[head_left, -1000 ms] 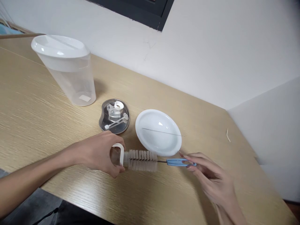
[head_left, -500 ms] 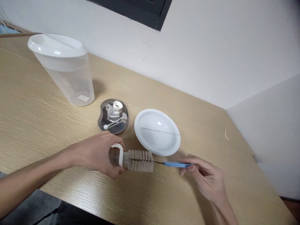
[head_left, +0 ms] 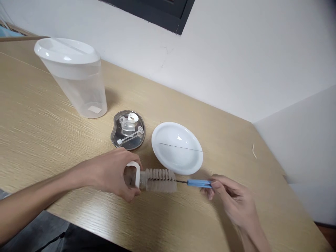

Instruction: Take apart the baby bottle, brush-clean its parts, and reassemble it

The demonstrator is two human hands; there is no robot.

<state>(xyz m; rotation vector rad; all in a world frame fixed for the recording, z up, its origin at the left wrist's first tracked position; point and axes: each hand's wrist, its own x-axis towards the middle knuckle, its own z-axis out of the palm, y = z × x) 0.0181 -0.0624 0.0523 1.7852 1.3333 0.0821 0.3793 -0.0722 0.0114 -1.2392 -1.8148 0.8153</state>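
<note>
My left hand (head_left: 112, 173) is wrapped round a small clear baby bottle with a white handle (head_left: 138, 175); its far end is hidden by my fingers. The bottle's neck points right. At that neck sits the bristle head of a bottle brush (head_left: 161, 180), most of it outside the bottle. In my right hand (head_left: 232, 199), thumb and fingers pinch the brush's blue handle (head_left: 199, 183). Just behind the bristles stands a white oval bowl (head_left: 177, 162) with a thin wire brush (head_left: 181, 147) lying across it.
A kidney-shaped metal tray (head_left: 114, 134) behind my left hand holds a white ring (head_left: 133, 117), a clear spouted piece (head_left: 127, 126) and a straw piece (head_left: 131, 135). A lidded translucent pitcher (head_left: 78, 87) stands at the back left. A small pale strip (head_left: 253, 151) lies at the right.
The bottle brush has shifted slightly right with my right hand, and its bristles show a little farther from the bottle's neck. My left hand keeps hold of the bottle.
</note>
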